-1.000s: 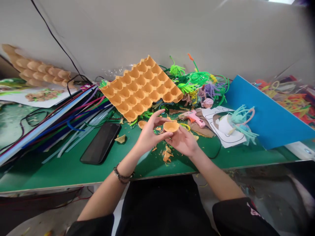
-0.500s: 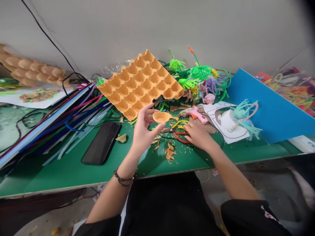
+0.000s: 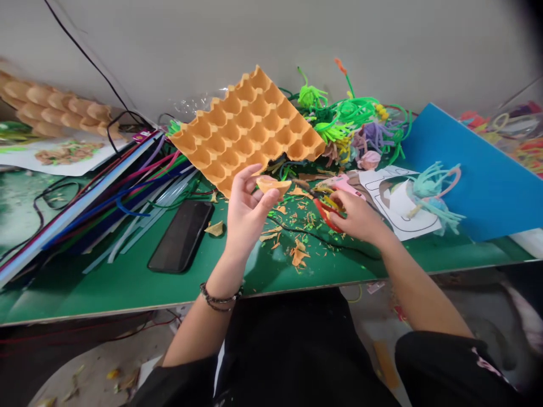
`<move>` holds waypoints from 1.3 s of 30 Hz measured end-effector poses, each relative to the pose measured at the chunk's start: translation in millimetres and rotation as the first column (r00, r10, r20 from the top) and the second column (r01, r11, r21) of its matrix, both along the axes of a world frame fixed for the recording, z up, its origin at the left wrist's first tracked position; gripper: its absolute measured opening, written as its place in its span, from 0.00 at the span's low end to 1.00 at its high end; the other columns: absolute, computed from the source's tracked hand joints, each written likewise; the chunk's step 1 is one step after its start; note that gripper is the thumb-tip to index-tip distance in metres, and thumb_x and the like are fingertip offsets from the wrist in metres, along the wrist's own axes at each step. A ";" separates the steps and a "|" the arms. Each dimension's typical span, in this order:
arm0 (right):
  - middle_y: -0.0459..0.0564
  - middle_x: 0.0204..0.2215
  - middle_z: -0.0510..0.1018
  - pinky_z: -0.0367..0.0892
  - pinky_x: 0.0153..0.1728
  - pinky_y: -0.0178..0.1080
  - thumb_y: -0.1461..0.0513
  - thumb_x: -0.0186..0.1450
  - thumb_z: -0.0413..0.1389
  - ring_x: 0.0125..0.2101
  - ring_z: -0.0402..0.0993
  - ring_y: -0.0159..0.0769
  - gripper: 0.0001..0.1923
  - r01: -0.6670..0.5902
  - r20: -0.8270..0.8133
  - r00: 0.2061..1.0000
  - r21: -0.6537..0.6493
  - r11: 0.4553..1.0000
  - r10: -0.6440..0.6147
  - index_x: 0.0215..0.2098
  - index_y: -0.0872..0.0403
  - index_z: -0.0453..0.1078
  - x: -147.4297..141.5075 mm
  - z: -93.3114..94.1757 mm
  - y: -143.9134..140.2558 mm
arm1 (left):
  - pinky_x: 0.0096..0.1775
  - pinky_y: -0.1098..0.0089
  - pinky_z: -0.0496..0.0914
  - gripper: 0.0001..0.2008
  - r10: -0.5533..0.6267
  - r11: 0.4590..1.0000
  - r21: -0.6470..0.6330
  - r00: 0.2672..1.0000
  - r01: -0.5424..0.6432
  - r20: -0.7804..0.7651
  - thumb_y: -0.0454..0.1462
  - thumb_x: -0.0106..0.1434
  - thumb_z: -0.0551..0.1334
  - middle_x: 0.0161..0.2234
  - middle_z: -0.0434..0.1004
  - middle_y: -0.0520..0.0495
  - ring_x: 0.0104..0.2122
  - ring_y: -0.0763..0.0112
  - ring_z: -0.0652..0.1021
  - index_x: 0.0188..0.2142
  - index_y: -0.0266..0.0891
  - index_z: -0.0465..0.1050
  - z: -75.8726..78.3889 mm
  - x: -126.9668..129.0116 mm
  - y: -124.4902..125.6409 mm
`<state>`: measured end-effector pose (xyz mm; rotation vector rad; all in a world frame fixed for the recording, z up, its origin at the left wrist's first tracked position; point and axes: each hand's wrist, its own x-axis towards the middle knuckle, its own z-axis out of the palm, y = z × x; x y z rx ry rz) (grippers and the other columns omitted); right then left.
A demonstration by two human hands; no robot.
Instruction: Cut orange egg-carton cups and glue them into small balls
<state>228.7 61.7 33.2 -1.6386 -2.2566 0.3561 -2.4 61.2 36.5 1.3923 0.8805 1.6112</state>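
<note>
Between the thumb and fingers of my left hand (image 3: pixel 250 209) is a small orange cup cut from an egg tray (image 3: pixel 275 185), held tilted above the table. My right hand (image 3: pixel 358 213) grips a cutting tool with red and yellow handles (image 3: pixel 326 213), either pliers or scissors. Its dark jaws point left toward the cup, with a small gap between them. Torn scraps (image 3: pixel 299 254) and fine shavings lie on the green table below. Behind my hands leans the orange egg tray (image 3: pixel 250 127), with a notch torn from its near edge.
A black phone (image 3: pixel 181 236) lies left, beside a bundle of coloured pipe cleaners (image 3: pixel 139 192). A pink glue gun (image 3: pixel 343 183) rests behind my right hand. Farther right are a paper cutout (image 3: pixel 399 217), a teal tasselled piece (image 3: pixel 430 181) and a blue board (image 3: pixel 479 186).
My right hand has lifted the red-and-yellow-handled tool from the table and turned its jaws toward the cup. The cup has tipped in my left hand. The view has shifted slightly.
</note>
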 end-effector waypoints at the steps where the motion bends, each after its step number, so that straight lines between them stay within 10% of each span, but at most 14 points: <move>1: 0.50 0.31 0.71 0.61 0.29 0.41 0.59 0.58 0.52 0.30 0.66 0.36 0.10 0.005 -0.149 0.989 -0.016 1.000 -0.008 0.38 0.53 0.63 0.3 -0.4 -1.6 | 0.36 0.71 0.75 0.25 0.020 1.000 0.020 1.000 -0.020 -0.022 0.52 0.57 0.63 0.38 0.71 0.49 0.33 0.73 0.77 0.49 0.45 0.62 0.0 0.1 0.2; 5: 0.46 0.30 0.70 0.66 0.30 0.40 0.54 0.59 0.54 0.29 0.68 0.33 0.16 -0.178 -0.710 0.704 -0.160 0.971 0.012 0.43 0.51 0.63 -6.5 -4.4 -10.5 | 0.39 0.70 0.74 0.26 0.137 0.983 0.140 0.981 -0.118 -0.137 0.52 0.57 0.64 0.43 0.69 0.47 0.40 0.69 0.77 0.50 0.46 0.59 -0.9 -1.3 1.4; 9: 0.43 0.26 0.67 0.64 0.25 0.36 0.49 0.59 0.57 0.23 0.63 0.27 0.17 -0.235 -0.824 0.566 -0.199 0.951 -0.033 0.38 0.51 0.64 -22.4 -4.6 -18.0 | 0.38 0.69 0.73 0.27 0.235 0.962 0.192 0.944 -0.192 -0.232 0.47 0.54 0.68 0.47 0.69 0.46 0.39 0.70 0.76 0.50 0.47 0.59 -1.6 -3.9 1.8; 21: 0.53 0.34 0.71 0.68 0.33 0.46 0.39 0.59 0.49 0.32 0.69 0.39 0.31 -0.197 -0.549 0.836 -0.316 0.928 -0.009 0.46 0.54 0.63 -38.3 -2.8 -13.8 | 0.41 0.65 0.73 0.25 0.280 0.950 0.240 0.886 -0.199 -0.371 0.39 0.54 0.69 0.48 0.73 0.45 0.38 0.69 0.76 0.49 0.45 0.62 -9.6 -3.0 12.6; 39: 0.48 0.28 0.70 0.55 0.27 0.36 0.49 0.63 0.49 0.27 0.67 0.35 0.16 -0.105 -0.113 0.991 -0.282 0.954 0.076 0.30 0.52 0.54 -44.0 37.3 -23.5 | 0.31 0.77 0.77 0.25 0.345 0.889 0.425 0.856 -0.167 -0.386 0.36 0.53 0.70 0.43 0.74 0.47 0.35 0.73 0.77 0.49 0.43 0.65 -23.5 2.0 19.9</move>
